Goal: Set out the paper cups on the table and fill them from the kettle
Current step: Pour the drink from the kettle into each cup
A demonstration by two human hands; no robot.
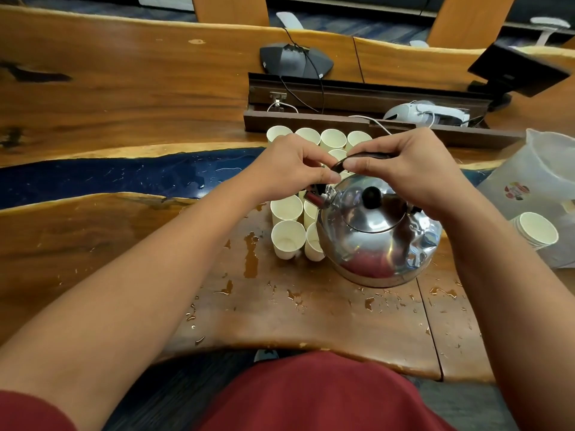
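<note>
**A:** Head cam: steel kettle point(378, 234) parked on the wet wooden table point(124, 88), a bit right of middle, close to the near edge. Both hands right on top of it. Right hand point(413, 172) wrapped around the dark handle point(361, 158) arching over the lid. Left hand point(292, 169) pinched shut at the handle's left end, just above the spout point(315, 197).

**B:** And the paper cups point(287, 237)?

**A:** Clustered upright, touching the kettle's left side, more behind it toward the far edge, partly hidden by the hands. Spare stack point(536, 233) lying near the right edge, beside a clear plastic jug point(541, 175). Puddles all along the near edge.
</note>
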